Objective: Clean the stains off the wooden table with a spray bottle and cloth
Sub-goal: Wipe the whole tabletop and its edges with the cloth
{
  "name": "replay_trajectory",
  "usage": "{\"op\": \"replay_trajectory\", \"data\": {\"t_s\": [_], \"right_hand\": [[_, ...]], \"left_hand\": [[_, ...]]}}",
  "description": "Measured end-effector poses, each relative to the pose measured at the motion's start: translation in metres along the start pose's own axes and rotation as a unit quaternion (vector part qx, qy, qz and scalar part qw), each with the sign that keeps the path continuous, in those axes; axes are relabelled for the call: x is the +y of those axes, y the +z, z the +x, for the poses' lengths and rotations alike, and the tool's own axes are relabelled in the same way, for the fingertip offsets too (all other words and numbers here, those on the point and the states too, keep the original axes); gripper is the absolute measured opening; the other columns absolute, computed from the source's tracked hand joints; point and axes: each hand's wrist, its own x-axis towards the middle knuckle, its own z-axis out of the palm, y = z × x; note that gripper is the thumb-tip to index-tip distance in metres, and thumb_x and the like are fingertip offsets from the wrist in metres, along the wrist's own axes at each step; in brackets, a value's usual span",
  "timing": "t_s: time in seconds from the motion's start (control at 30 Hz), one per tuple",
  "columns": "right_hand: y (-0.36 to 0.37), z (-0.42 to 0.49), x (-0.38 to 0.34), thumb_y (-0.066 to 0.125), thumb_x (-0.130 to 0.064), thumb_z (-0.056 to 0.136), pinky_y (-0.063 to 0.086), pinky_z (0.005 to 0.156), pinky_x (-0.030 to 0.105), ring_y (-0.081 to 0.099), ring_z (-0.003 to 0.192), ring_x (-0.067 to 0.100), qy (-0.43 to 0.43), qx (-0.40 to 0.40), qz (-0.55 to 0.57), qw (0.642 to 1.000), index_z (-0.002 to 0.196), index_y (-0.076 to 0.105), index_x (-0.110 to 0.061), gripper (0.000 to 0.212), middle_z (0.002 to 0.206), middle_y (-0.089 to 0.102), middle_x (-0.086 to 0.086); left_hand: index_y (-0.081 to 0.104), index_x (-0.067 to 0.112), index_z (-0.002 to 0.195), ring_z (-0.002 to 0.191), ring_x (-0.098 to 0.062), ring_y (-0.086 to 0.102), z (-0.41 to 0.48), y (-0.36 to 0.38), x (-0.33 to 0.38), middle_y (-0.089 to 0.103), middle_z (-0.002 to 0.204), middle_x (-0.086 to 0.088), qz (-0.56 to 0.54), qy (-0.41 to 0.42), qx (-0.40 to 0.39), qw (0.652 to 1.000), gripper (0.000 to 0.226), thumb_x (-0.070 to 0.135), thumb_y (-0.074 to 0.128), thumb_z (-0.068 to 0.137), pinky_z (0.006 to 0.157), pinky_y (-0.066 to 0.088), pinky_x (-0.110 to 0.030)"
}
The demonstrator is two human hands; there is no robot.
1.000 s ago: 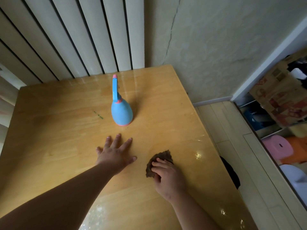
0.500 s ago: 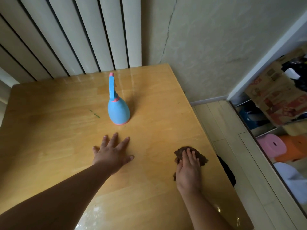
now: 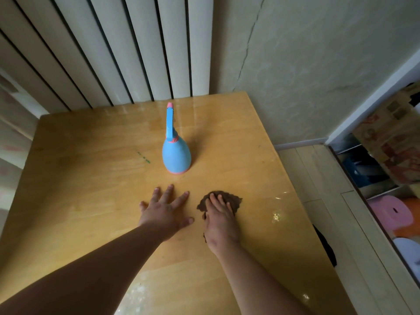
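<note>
In the head view, a wooden table (image 3: 91, 201) fills the lower and middle part of the frame, its far edge against a wall of pale vertical slats (image 3: 113, 53) across the upper left. A blue spray bottle (image 3: 176, 155) with pink trim stands upright on the table just above the centre of the frame, its long nozzle pointing toward the slats. To its left, a short line of small green marks (image 3: 143, 157) shows on the wood. Below the bottle, near the middle of the frame, the left hand (image 3: 164, 212) lies flat on the tabletop, palm down, fingers spread and straight, holding nothing. Just to its right, and apart from it, the right hand (image 3: 221, 219) presses down on a dark brown cloth (image 3: 234, 200) with its fingers stretched out over it; the cloth's ragged edges stick out past the fingertips and on both sides. The cloth sits on the table well inside the right edge, nearer the viewer than the bottle and not touching it. A bright glare spot (image 3: 276, 216) gleams on the wood to the right of the cloth. At the right of the frame lie a pale plank floor (image 3: 318, 178), a cardboard box (image 3: 391, 137) and a pink stool (image 3: 389, 212).
</note>
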Motion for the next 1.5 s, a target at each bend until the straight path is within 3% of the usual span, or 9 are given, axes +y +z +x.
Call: {"op": "replay_trajectory", "data": {"t_s": [0.13,0.33,0.53,0.67,0.83,1.0,1.17,1.27,1.5], "right_hand": [[0.005,-0.032,0.006,0.046,-0.018,0.097,0.002,0.117,0.029,0.029,0.143,0.015,-0.080,-0.014,0.002,0.997,0.139,0.050,-0.017,0.042,0.150,0.041,-0.004],[-0.008,-0.060,0.028,0.075,-0.022,0.072,0.045,0.104,0.035,0.058,0.120,0.009,-0.115,-0.034,-0.025,0.992,0.102,0.076,-0.027,0.030,0.121,0.067,-0.013],[-0.032,-0.082,0.082,0.084,-0.012,0.066,0.046,0.101,0.039,0.061,0.118,0.018,0.026,0.046,-0.052,0.997,0.105,0.075,-0.017,0.040,0.123,0.066,-0.003],[-0.037,-0.061,0.100,0.055,-0.016,0.094,0.020,0.117,0.035,0.032,0.142,0.019,0.114,0.062,-0.085,0.988,0.137,0.053,-0.012,0.043,0.148,0.043,0.001],[-0.034,-0.013,0.082,0.041,-0.016,0.100,0.000,0.118,0.032,0.015,0.147,0.020,0.129,0.080,-0.047,0.987,0.144,0.040,-0.007,0.045,0.156,0.028,0.005],[-0.012,0.025,0.037,0.035,-0.021,0.103,-0.015,0.112,0.025,0.008,0.148,0.015,-0.017,0.009,-0.026,0.999,0.149,0.032,-0.011,0.046,0.159,0.023,0.000],[0.011,0.045,0.015,0.070,-0.017,0.082,0.021,0.118,0.037,0.045,0.134,0.023,-0.026,0.001,-0.074,0.997,0.131,0.058,-0.008,0.051,0.141,0.053,0.005],[0.018,0.055,0.020,0.078,-0.016,0.071,0.022,0.111,0.036,0.052,0.128,0.024,-0.046,0.016,-0.082,0.995,0.125,0.063,-0.008,0.056,0.136,0.058,0.006],[0.001,0.100,0.002,0.031,-0.024,0.103,-0.015,0.112,0.028,-0.007,0.148,0.012,-0.040,-0.024,-0.103,0.994,0.154,0.010,-0.015,0.056,0.162,0.001,-0.004]], "left_hand": [[-0.004,0.056,0.149,0.151,-0.030,-0.010,-0.001,-0.001,-0.001,-0.012,0.165,0.005,-0.001,0.001,-0.003,1.000,0.085,0.080,0.042,0.082,0.115,0.016,-0.066],[-0.002,0.056,0.149,0.151,-0.030,-0.009,0.000,-0.002,-0.002,-0.010,0.165,0.006,-0.012,0.000,-0.003,1.000,0.087,0.077,0.049,0.082,0.115,0.017,-0.065],[0.021,0.051,0.149,0.150,-0.025,0.008,-0.003,-0.006,0.003,0.012,0.164,0.008,-0.038,-0.016,0.050,0.998,0.077,0.076,0.050,0.082,0.114,0.025,-0.052],[0.042,0.029,0.141,0.133,-0.026,0.040,0.002,-0.016,0.008,0.044,0.145,-0.002,-0.173,-0.112,0.179,0.962,0.071,0.065,0.059,0.083,0.102,0.038,-0.044],[0.020,0.020,0.154,0.141,-0.027,0.033,0.023,-0.053,0.009,0.034,0.154,-0.007,-0.414,-0.101,0.307,0.851,0.115,0.057,0.083,0.065,0.112,0.036,-0.046],[0.025,0.031,0.152,0.138,-0.023,0.035,0.048,-0.082,0.005,0.034,0.153,0.001,-0.424,-0.043,0.277,0.861,0.114,0.048,0.090,0.060,0.109,0.040,-0.047],[0.042,0.032,0.135,0.108,-0.018,0.053,0.063,-0.090,0.003,0.054,0.123,0.003,-0.445,-0.029,0.282,0.850,0.075,0.023,0.084,0.073,0.089,0.050,-0.037],[0.039,0.035,0.122,0.086,-0.017,0.058,0.071,-0.093,-0.002,0.055,0.094,0.013,-0.423,-0.002,0.268,0.866,0.063,0.023,0.079,0.075,0.071,0.050,-0.033],[0.039,0.037,0.129,0.091,-0.017,0.057,0.075,-0.092,-0.036,0.057,0.104,0.007,-0.414,-0.036,0.315,0.853,0.065,0.023,0.078,0.079,0.067,0.045,-0.029]]}}
